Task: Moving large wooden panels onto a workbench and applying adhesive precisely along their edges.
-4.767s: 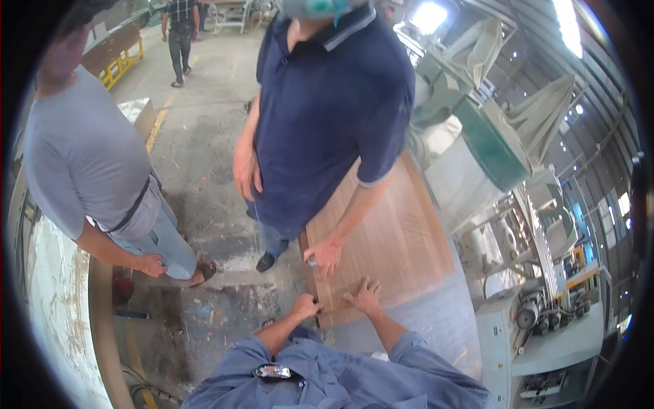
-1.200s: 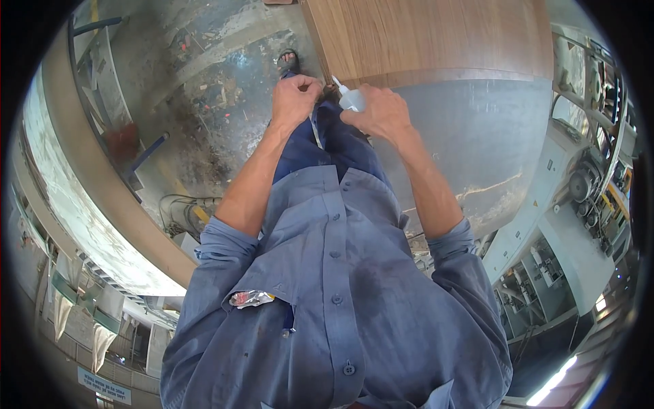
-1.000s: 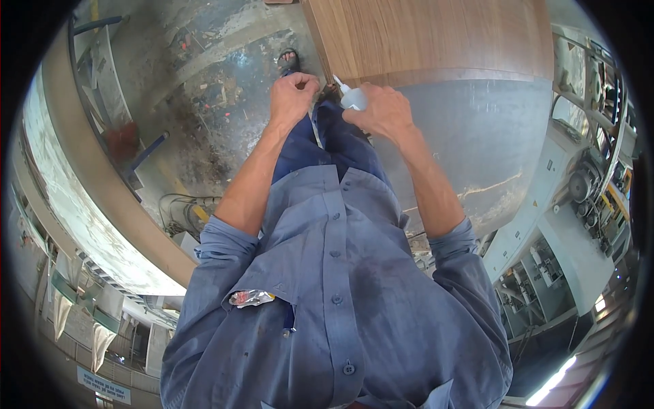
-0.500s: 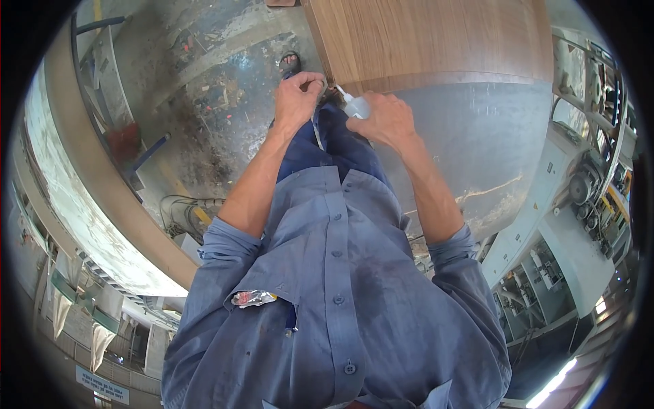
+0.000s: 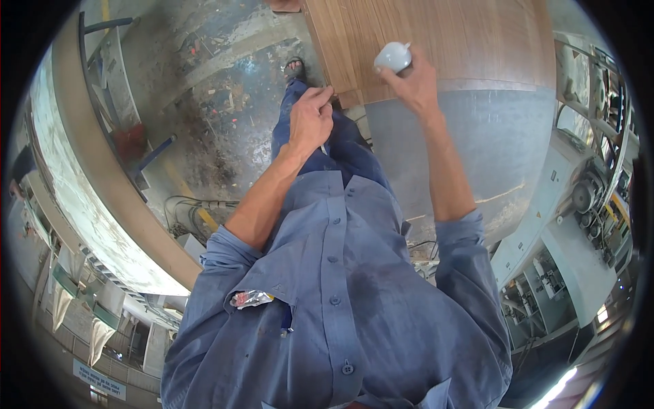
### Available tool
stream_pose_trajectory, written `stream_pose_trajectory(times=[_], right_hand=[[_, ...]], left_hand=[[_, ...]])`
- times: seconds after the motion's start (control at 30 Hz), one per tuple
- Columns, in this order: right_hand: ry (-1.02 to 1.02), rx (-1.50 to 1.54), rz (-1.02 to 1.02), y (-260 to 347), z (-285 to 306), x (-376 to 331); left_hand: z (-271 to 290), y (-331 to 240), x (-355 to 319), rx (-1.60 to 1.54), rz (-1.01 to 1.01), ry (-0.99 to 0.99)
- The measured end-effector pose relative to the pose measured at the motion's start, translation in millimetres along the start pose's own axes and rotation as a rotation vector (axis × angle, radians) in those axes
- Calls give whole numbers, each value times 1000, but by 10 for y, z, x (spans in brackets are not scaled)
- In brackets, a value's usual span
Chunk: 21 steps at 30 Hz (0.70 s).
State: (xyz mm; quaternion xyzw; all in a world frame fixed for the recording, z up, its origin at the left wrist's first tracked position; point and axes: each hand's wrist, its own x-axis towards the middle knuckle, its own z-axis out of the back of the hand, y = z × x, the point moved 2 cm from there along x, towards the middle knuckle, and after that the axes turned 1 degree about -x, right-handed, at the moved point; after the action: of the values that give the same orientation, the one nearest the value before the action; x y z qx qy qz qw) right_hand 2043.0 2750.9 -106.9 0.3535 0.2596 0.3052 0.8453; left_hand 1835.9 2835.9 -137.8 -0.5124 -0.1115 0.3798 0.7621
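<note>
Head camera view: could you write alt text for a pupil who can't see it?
A right hand holds a white bottle over a wood-grain panel, while the left hand is beside the panel's near left corner. The panel lies on a grey surface; a blue-grey shirt fills the lower middle.

Shows a smooth white bottle (image 5: 393, 58), tilted, with a rounded end facing the viewer, held in the right hand (image 5: 419, 82) over the near part of the wooden panel (image 5: 477, 48), inward from its left edge; cannot tell if touching it; below, shows that same panel lying flat on the grey worktop (image 5: 463, 136), brown, with grain running lengthwise, edged by a crosswise strip at the near end, cornered just beside the left hand (image 5: 313, 119)
</note>
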Motion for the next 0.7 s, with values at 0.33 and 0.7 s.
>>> stream_pose_trajectory(times=[0.33, 0.7], right_hand=[[-16, 186, 119, -159, -133, 97], [-38, 208, 147, -193, -146, 110]], left_hand=[[-52, -53, -22, 27, 17, 63], [-115, -110, -75, 39, 20, 5]])
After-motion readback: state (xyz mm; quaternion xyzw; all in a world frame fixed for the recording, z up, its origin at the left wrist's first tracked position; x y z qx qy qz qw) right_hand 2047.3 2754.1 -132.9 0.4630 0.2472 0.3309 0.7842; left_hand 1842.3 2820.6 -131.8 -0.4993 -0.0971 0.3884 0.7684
